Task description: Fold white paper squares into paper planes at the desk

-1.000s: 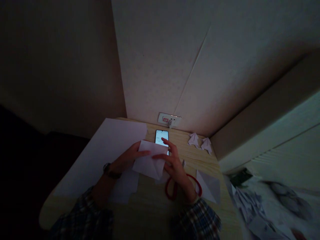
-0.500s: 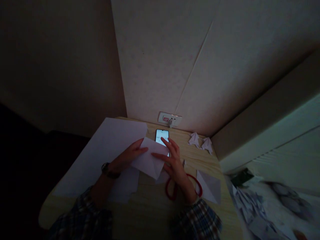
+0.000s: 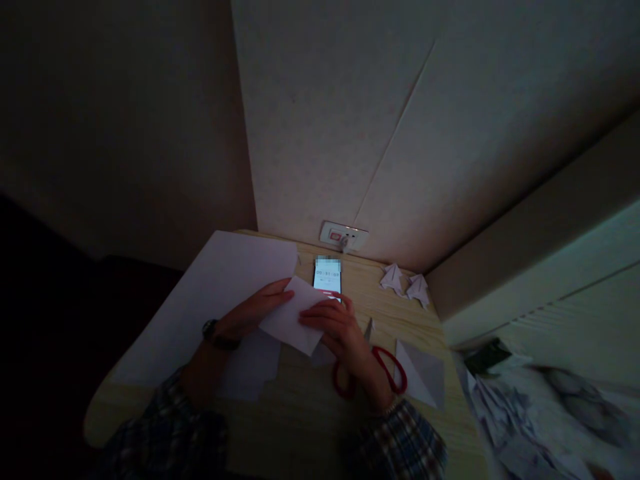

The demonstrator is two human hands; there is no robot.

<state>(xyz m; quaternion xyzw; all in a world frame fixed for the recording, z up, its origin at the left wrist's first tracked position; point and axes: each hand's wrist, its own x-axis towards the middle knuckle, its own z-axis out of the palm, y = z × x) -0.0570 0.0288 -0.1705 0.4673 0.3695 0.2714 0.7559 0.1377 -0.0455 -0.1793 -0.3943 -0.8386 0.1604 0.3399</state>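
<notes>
A folded white paper piece [image 3: 293,321] lies between both hands above the wooden desk [image 3: 300,413]. My left hand [image 3: 255,312] grips its left edge, thumb on top; a dark watch sits on that wrist. My right hand [image 3: 340,327] presses curled fingers on the paper's right edge. A lit phone [image 3: 327,277] lies just behind the paper. Red-handled scissors [image 3: 370,373] lie under my right wrist.
Large white sheets [image 3: 215,300] cover the desk's left side. A folded paper triangle [image 3: 423,373] lies at the right, and two small folded paper figures [image 3: 404,283] sit near the back corner. A wall socket [image 3: 343,236] holds a plug. Crumpled papers [image 3: 505,413] lie beyond the desk's right edge.
My right fingers have curled in over the paper's right edge instead of lying stretched out. The paper has folded narrower and shifted slightly left. The left hand has stayed on its edge.
</notes>
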